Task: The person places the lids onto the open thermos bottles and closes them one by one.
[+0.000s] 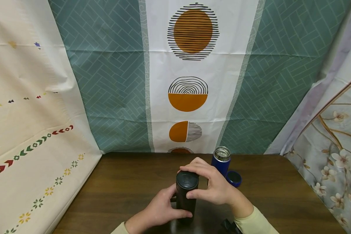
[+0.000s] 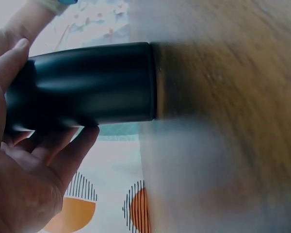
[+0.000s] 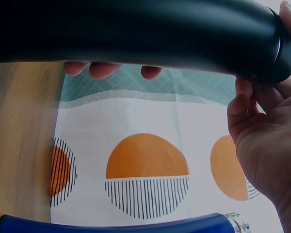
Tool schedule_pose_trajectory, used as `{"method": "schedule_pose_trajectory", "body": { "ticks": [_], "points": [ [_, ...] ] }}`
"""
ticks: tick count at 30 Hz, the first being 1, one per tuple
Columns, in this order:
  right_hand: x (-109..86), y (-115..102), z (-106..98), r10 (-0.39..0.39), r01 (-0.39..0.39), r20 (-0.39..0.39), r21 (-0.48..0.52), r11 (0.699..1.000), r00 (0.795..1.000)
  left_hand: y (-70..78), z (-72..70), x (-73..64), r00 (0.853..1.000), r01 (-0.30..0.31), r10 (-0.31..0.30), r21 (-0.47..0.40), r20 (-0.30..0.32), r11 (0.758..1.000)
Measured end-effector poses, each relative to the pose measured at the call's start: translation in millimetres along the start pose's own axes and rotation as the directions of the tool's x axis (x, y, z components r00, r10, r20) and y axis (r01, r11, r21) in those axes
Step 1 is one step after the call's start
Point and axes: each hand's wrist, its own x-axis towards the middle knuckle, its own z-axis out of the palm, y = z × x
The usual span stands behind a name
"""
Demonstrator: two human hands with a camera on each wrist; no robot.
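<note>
Our black bottle (image 1: 183,199) stands at six o'clock in the head view, on the wooden table (image 1: 125,185), its lid (image 1: 187,179) on; whether that lid is loose we cannot tell. Its long axis runs upright, lid end to the ceiling, base down. At the bottle's eight o'clock, our left hand (image 1: 163,208) grips the body, thumb across the front; between two and three, our right hand (image 1: 212,185) spans the top, thumb and fingers about the lid. Toward two o'clock, the blue bottle (image 1: 220,166) stands open, its blue cap (image 1: 234,178) just beside it, so we judge that one's uncapping done and the black one's left undone.
</note>
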Motion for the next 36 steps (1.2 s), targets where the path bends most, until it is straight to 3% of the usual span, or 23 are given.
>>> {"method": "schedule_pose_trajectory", "body": {
  "ticks": [10,30,36],
  "points": [
    [-0.6,-6.7,1.4,0.059,-0.059,-0.027,-0.02,0.998,0.998,2.7,2.7,0.3,0.999,0.026,-0.026,-0.006,-0.038,1.0],
    [-0.2,-7.6,7.5,0.106,-0.119,-0.124,-0.101,0.988,0.987,10.2,8.4,-0.4,0.986,0.071,-0.055,0.093,-0.158,0.993],
    [0.3,-9.0,10.6,0.131,-0.153,-0.156,-0.137,0.979,0.979,9.0,8.4,-0.7,0.984,0.087,-0.07,0.097,-0.165,0.991]
  ]
}}
